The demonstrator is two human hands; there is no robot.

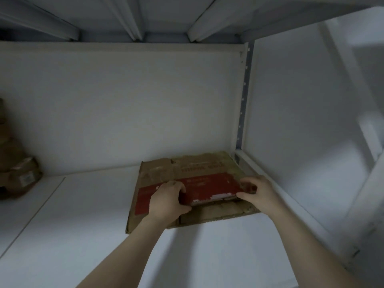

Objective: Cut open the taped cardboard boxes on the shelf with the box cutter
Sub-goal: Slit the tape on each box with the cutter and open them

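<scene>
A flat brown cardboard box (187,169) with a red printed band lies on the white shelf (83,204), near its back right corner. Its near edge is torn and a red flap (209,195) stands lifted from it. My left hand (167,201) grips the left end of that flap, fingers curled over its top. My right hand (258,193) holds the flap's right end, thumb under and fingers above. No box cutter shows in either hand or on the shelf.
Several brown taped cardboard boxes (16,169) are stacked at the far left of the shelf. A perforated metal upright (244,96) stands at the back right corner. The upper shelf's beams (133,17) run overhead.
</scene>
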